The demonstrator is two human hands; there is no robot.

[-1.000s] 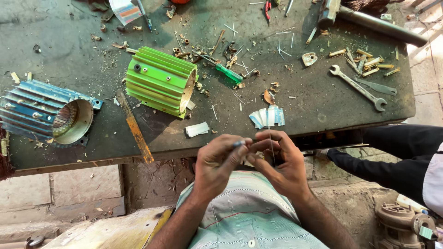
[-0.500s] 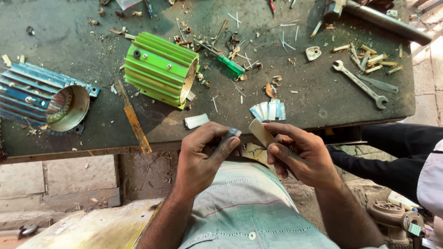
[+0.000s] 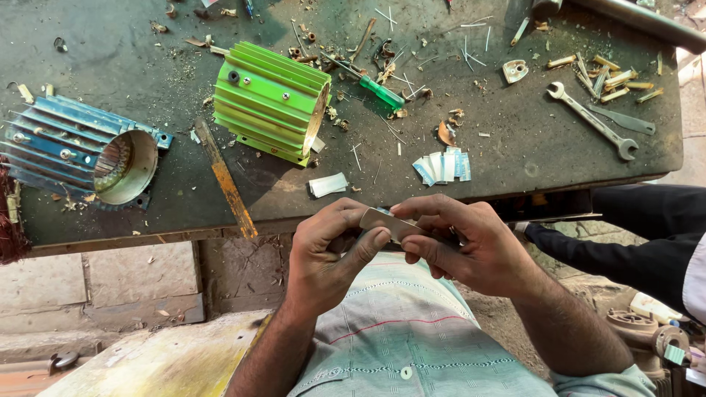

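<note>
My left hand (image 3: pixel 334 246) and my right hand (image 3: pixel 460 242) meet just below the near edge of the dark workbench (image 3: pixel 147 213). Together they pinch a small pale strip of insulation paper (image 3: pixel 390 222), thumbs and forefingers closed on its two ends. On the bench just beyond my hands lie a fanned stack of similar white and blue strips (image 3: pixel 443 166) and one folded white strip (image 3: pixel 329 184). A green finned motor housing (image 3: pixel 271 101) lies on its side further back.
A blue finned motor housing (image 3: pixel 77 151) sits at the bench's left end, with a rusty flat bar (image 3: pixel 226 179) beside it. A green-handled screwdriver (image 3: pixel 371 84), spanners (image 3: pixel 592 121), wooden wedges and scraps litter the back. Another person's dark sleeve (image 3: pixel 640 235) is at right.
Both hands have come together and lifted slightly toward the bench edge. The pale strip, held up at an angle before, now lies level between my fingers.
</note>
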